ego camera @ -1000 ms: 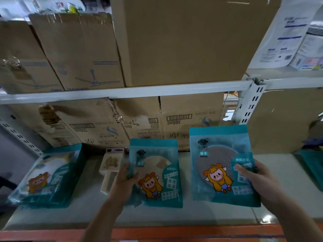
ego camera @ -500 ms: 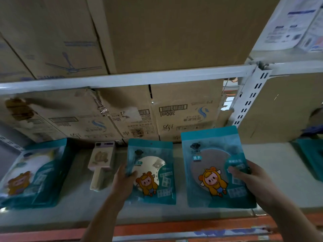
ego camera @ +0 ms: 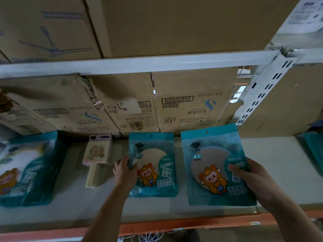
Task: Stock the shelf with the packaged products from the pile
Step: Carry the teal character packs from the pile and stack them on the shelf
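Two teal packets with a cartoon figure are over the grey shelf board [ego camera: 272, 172]. My left hand [ego camera: 125, 173] grips the left edge of the smaller-looking packet [ego camera: 155, 165], which lies on top of a stack of like packets on the shelf. My right hand [ego camera: 255, 180] holds the right edge of the second packet [ego camera: 213, 165], tilted up toward me just above the board. Another stack of teal packets [ego camera: 29, 170] lies at the far left.
A pink and cream fan-shaped item [ego camera: 97, 158] lies between the left stack and my left hand. Cardboard cartons [ego camera: 188, 109] line the back of the shelf. A white upright [ego camera: 262, 95] stands at right, an orange beam [ego camera: 174, 226] runs along the front, more teal packets [ego camera: 314, 151] at far right.
The view has moved closer and lower to the shelf. Both packets have gone further in over the board; the left one now rests on its stack.
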Tool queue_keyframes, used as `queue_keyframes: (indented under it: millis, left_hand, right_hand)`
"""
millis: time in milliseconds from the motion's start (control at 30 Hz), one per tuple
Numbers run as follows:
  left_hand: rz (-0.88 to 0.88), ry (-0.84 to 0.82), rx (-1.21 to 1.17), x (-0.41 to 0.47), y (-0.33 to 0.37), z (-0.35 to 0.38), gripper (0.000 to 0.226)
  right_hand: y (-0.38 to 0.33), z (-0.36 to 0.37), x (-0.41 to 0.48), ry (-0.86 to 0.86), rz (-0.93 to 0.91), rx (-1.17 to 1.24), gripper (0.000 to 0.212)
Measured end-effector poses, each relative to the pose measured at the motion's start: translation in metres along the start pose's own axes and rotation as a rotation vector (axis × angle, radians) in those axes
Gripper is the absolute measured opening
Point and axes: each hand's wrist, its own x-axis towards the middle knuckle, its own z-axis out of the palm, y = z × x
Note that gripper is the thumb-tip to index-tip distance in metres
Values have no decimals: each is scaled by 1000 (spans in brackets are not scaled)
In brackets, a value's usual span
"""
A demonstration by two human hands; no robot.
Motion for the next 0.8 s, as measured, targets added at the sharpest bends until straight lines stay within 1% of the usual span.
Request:
queue_keyframes:
  millis: [133,233,400,533,667,800]
  left_hand:
    - [-12,-8,-11,6,-3,2,57]
    - [3,1,-8,7,-2,1,59]
    - [37,-20,-40,7,-3,0,72]
    - [58,-28,-9,6,-2,-2,72]
    - [75,-6,19,3,-3,0,71]
    - [86,-19,41,0,-1,-2,72]
  right_hand:
    - [-3,6,1,-14,-5,-2,31]
    - [-2,9,3,-11,-3,-8,26]
    - [-2,18,6,-31,10,-34,25]
    - [-3,26,8,-36,-1,-66,20]
    - [-2,32,7,-46,-3,-65,22]
    - [-2,37,4,-48,-10,-53,22]
